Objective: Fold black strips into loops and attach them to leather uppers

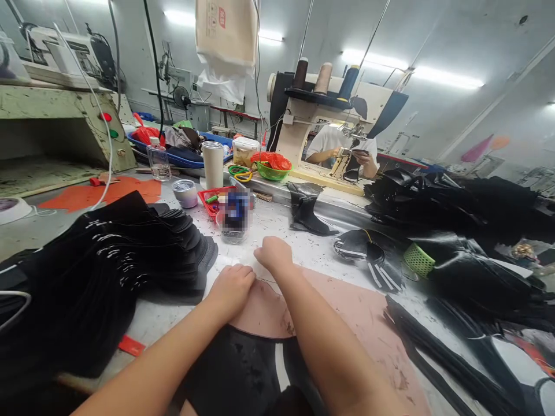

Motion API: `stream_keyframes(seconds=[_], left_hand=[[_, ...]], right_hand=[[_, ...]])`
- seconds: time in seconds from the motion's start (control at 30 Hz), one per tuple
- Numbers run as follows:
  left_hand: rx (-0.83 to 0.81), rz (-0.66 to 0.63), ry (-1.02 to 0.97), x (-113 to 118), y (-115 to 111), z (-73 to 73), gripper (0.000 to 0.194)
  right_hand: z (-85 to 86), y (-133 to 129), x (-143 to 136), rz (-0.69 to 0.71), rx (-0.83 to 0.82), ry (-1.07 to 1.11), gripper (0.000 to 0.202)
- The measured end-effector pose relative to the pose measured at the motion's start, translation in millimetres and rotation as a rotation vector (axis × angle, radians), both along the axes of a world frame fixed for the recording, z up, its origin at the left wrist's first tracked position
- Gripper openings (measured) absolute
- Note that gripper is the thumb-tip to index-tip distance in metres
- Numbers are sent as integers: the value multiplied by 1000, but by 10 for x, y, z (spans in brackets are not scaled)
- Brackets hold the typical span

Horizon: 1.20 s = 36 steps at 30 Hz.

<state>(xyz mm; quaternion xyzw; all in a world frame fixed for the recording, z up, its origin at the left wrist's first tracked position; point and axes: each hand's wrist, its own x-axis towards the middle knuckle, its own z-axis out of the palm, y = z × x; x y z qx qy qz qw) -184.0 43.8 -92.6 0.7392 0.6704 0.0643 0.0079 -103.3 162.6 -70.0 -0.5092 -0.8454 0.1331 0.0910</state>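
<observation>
Both hands are over the far edge of a pinkish-brown sheet (347, 300) on the white table. My left hand (232, 289) rests at the sheet's upper left edge, fingers curled and closed; what lies under them is hidden. Just right of it and farther off, my right hand (274, 254) is closed in a fist-like shape, and anything inside it cannot be made out. A black piece with a white strip (281, 364) lies below my forearms at the near edge. To the left stands a thick stack of black pieces (151, 254).
A clear plastic cup (234, 231), red basket (208, 199), lidded cup (185, 193) and white tumbler (213, 164) stand beyond my hands. A sewing machine (295, 127) is behind, with a person (321, 144) beyond it. Black pieces (468, 202) are piled right.
</observation>
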Motion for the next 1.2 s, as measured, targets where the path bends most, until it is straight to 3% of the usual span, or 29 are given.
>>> stream_keyframes(seconds=[0.07,0.17,0.27,0.4,0.5,0.53,0.6,0.67,0.73,0.8,0.87,0.93,1.03,1.2], left_hand=[[1,-7,1,-20,35,12,24],[8,-17,-14,-46,103,34,21],[23,-6,-47,-76,63,109,22],[62,1,-116,-119,-432,160,25],[81,-109,-248,-80,-999,-11,26],[99,-161,-284,-34,-1158,-94,22],[133,-222,-329,106,-1365,-237,33],[100,-240,-433,270,-1405,-276,41],[57,-120,-651,387,-1317,-182,28],[16,100,-974,417,-1178,-7,20],[-65,270,-1312,374,-1067,154,26],[-145,371,-1498,304,-1026,223,28],[-204,452,-1453,222,-1075,130,30],[-194,459,-963,171,-1137,-85,19]], right_hand=[[93,83,235,-114,1,46,16],[292,159,796,-360,57,151,22],[468,52,1420,-512,121,302,29],[489,-391,2068,-492,65,507,28],[395,-759,2329,-465,-29,662,30],[368,-859,2354,-470,-49,696,31],[340,-1019,2290,-465,-73,753,31],[346,-1133,2088,-411,-74,836,31],[361,-1223,1808,-311,-87,949,36],[350,-1309,1530,-200,-146,1076,46],[284,-1412,1316,-120,-245,1117,35],[162,-1542,1190,-85,-346,1036,20],[-70,-1753,1140,-37,-313,805,13],[-311,-1912,1176,121,-90,537,19]])
